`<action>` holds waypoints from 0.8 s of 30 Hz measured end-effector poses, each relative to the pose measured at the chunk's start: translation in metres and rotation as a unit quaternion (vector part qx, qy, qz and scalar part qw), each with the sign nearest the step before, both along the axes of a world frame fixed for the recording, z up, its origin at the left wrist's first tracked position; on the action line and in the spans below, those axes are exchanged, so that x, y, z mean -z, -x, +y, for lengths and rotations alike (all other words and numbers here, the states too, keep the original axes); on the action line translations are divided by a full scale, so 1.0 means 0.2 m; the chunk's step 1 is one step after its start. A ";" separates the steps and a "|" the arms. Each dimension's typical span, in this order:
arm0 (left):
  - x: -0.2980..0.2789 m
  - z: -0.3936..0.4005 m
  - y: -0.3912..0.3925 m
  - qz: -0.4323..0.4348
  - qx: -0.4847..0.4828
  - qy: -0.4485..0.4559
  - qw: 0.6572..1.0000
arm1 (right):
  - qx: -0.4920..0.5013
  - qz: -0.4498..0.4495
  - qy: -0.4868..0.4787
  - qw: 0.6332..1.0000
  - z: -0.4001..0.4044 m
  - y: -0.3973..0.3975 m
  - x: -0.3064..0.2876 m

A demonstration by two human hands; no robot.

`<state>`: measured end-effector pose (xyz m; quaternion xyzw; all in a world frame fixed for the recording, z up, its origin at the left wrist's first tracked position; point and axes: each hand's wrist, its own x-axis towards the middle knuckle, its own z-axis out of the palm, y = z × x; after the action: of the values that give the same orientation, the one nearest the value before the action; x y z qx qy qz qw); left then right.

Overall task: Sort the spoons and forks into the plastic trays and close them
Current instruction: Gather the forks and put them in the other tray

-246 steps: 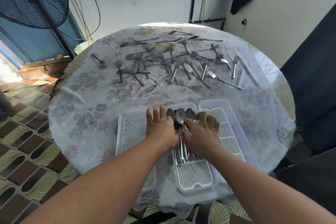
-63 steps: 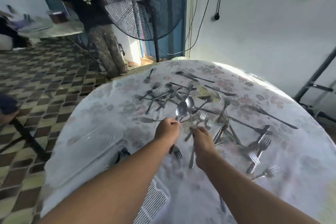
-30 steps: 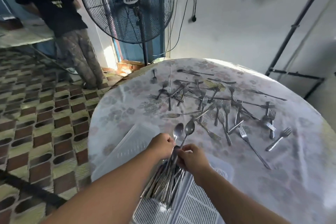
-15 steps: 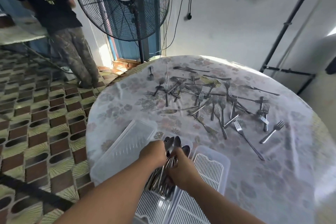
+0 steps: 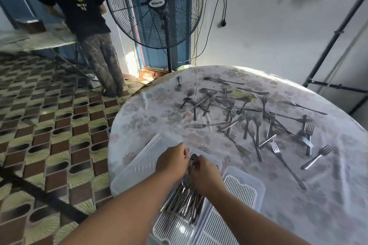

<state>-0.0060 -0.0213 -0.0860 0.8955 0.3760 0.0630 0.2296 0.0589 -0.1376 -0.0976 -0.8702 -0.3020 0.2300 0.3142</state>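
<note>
Half a second on, both hands have sunk lower over the spoons (image 5: pixel 185 199), which lie bundled in the nearer tray (image 5: pixel 175 228). The left hand (image 5: pixel 172 162) and right hand (image 5: pixel 205 171) curl their fingers around the spoon bowls. The forks (image 5: pixel 256 123) stay scattered on the surface (image 5: pixel 318 195) beyond.

standing fan (image 5: pixel 154 6), person in black shirt (image 5: pixel 79 6), patterned floor tiles (image 5: pixel 49 125)
</note>
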 end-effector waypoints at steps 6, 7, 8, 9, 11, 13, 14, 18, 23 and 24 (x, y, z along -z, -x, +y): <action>-0.13 0.35 -0.07 -0.074 -0.049 0.036 0.995 | 0.117 0.046 -0.127 0.984 0.33 -0.08 -0.09; -0.15 0.41 -0.08 -0.077 -0.041 0.038 0.995 | 0.135 0.049 -0.145 0.979 0.41 -0.09 -0.11; -0.17 0.49 -0.07 -0.078 -0.029 0.037 0.996 | 0.157 0.051 -0.158 0.974 0.49 -0.08 -0.12; -0.19 0.55 -0.08 -0.082 -0.020 0.035 0.996 | 0.172 0.054 -0.168 0.969 0.55 -0.08 -0.15; -0.23 0.73 -0.05 -0.089 0.001 0.033 0.996 | 0.208 0.068 -0.184 0.958 0.73 -0.04 -0.19; -0.26 0.87 -0.04 -0.093 0.020 0.032 0.995 | 0.242 0.089 -0.204 0.945 0.86 -0.01 -0.23; -0.27 0.93 -0.04 -0.094 0.028 0.034 0.995 | 0.258 0.095 -0.219 0.936 0.92 0.00 -0.23; -0.28 1.13 -0.06 -0.103 0.060 0.044 0.992 | 0.307 0.114 -0.268 0.906 1.09 0.00 -0.22; -0.24 1.24 -0.16 -0.111 0.113 0.080 0.984 | 0.341 0.107 -0.282 0.890 1.19 -0.05 -0.17; -0.24 1.25 -0.18 -0.110 0.117 0.083 0.983 | 0.348 0.106 -0.279 0.889 1.20 -0.07 -0.16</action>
<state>0.0304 0.2280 -0.0387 0.8987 0.2445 0.1024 0.3494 0.0722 0.1017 -0.0664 -0.7665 0.0039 0.1029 0.6340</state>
